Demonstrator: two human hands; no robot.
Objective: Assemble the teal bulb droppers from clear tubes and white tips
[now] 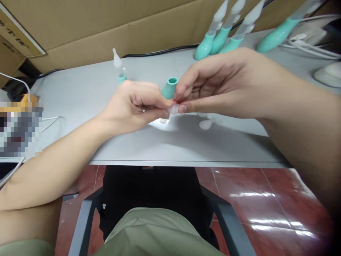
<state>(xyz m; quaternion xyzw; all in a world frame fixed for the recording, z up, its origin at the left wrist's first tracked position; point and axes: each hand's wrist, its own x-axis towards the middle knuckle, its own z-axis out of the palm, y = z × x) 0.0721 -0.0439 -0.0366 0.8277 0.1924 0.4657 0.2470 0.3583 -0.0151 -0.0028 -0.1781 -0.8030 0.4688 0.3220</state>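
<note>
Both hands meet over the worktop (80, 99), left hand (133, 106) and right hand (226, 83) each pinching the small translucent cap (173, 108); a steady, square grip suits it.

The near strip of the surface (165, 149) lies bare, and so does its left stretch. Just behind the fingers stands a teal cup (169, 87), with a capped teal piece (119, 69) near it. Four teal bottles (226, 35) and a cardboard wall (106, 28) block the back; cables (309, 48) crowd the right.
</note>
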